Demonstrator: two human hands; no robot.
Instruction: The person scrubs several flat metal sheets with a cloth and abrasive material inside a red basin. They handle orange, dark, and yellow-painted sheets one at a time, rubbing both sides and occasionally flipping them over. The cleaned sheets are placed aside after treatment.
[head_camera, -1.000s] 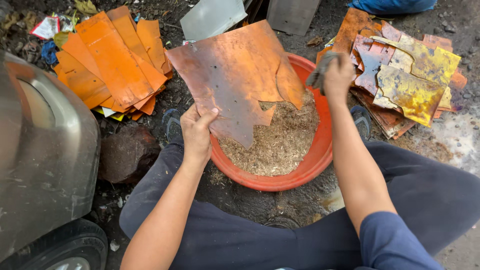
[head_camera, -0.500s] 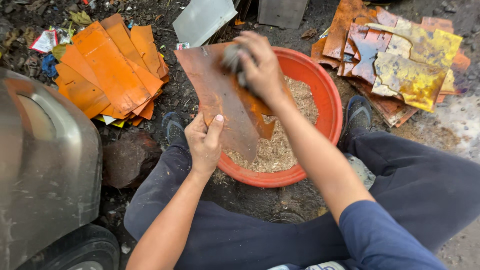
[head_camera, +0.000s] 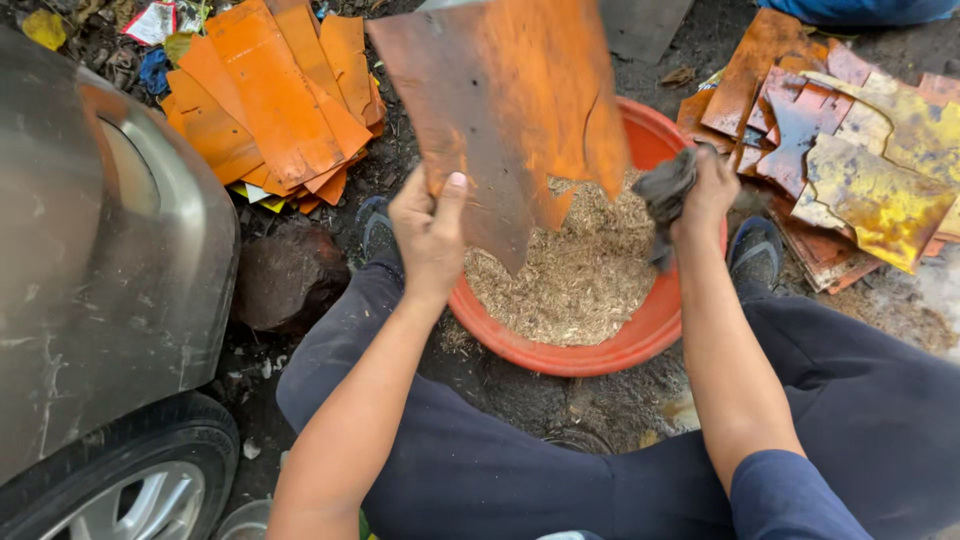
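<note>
My left hand (head_camera: 430, 235) grips the lower edge of a large orange-brown metal sheet (head_camera: 505, 100), held up tilted over a red basin (head_camera: 600, 352). The basin holds pale sawdust (head_camera: 575, 275). My right hand (head_camera: 705, 190) is closed on a dark grey rag (head_camera: 665, 195) beside the sheet's right edge, over the basin's right rim. I sit with dark blue trousers, knees apart, the basin between my feet.
A stack of bright orange sheets (head_camera: 270, 95) lies at the upper left. Tarnished brown and yellow sheets (head_camera: 850, 150) are piled at the right. A grey car body (head_camera: 90, 250) and its wheel (head_camera: 150, 480) fill the left side. A dark rock (head_camera: 290, 280) sits by the car.
My right hand with the rag has come off the sheet's face and moved to its right side. The sheet has been lifted and tilted more upright.
</note>
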